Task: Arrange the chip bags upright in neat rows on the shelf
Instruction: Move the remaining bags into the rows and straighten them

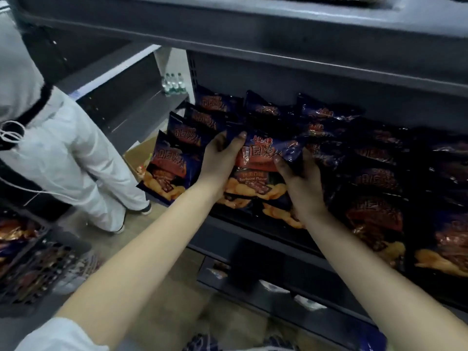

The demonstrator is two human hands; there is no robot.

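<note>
As packed bags [174, 160] left little room either side, left hand [219, 159] and right hand [300, 184] gripped 1 dark-blue barbecue chip bag [258, 160] by its edges, leaning back at the shelf [243, 228] front.

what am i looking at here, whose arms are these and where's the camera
No machine here: a person wears a camera on the head, so this one picture looks forward and down along their bare arms. The left hand and right hand hold one dark blue chip bag by its sides over a grey shelf. More of the same bags fill that shelf, some standing at the left, others leaning or lying. Another person in white stands at the left.
</note>
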